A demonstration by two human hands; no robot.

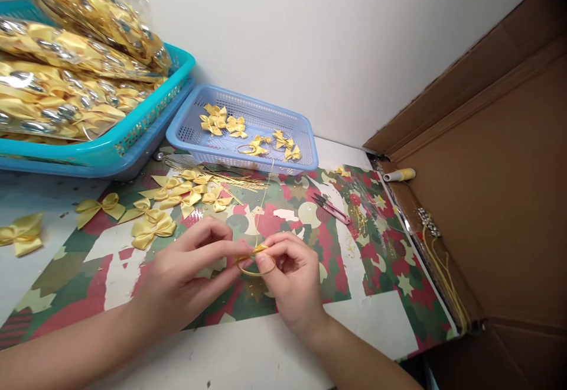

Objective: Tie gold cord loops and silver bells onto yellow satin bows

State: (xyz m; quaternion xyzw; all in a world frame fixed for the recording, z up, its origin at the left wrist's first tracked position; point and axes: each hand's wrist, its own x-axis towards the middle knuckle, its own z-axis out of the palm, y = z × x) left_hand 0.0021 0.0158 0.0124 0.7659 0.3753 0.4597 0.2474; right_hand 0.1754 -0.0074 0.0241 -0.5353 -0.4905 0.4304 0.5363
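Head view: left hand point(190, 266) and right hand point(295, 278) pinched a yellow bow point(261, 248) and gold ring point(256, 275) between their fingertips, above the patterned surface point(333, 278); a loosened pinch might have let the thin thread point(264, 195) slip.

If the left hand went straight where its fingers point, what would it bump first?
The left hand would probably bump the yellow ribbon at its fingertips, then the right hand just beyond, though depth is hard to judge.
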